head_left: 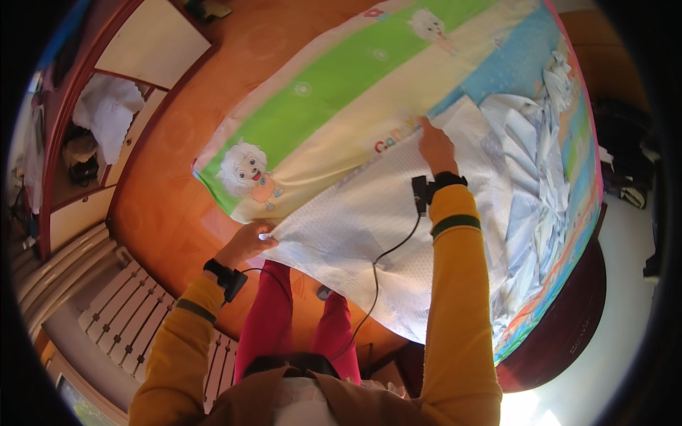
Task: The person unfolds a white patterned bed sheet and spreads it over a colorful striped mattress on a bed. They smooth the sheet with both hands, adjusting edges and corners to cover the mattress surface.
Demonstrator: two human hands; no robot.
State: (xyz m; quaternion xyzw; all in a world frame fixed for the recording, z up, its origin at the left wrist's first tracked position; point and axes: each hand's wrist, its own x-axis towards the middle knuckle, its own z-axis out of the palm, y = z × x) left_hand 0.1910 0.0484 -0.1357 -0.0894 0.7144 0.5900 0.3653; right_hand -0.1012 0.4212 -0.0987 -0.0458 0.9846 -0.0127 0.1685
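Observation:
A white dotted cloth (351, 213) lies partly over a large bedspread (330, 101) with green, cream and blue stripes and cartoon sheep. My left hand (248, 244) pinches the near-left corner of the white cloth beside the bedspread's near edge. Farther out, my right hand (438, 146) has its fingertips on the far edge of the same cloth, next to colourful printed letters. That edge runs fairly straight between both hands. Toward the right the cloth bunches into crumpled folds (538, 175).
At left stands a cabinet (154, 42) with an open compartment holding a white lace-edged cloth (109, 114). Below it is a white radiator (122, 314). Dark wooden bed end (575, 314) borders the right. Thin cables hang from my wrist devices (421, 194).

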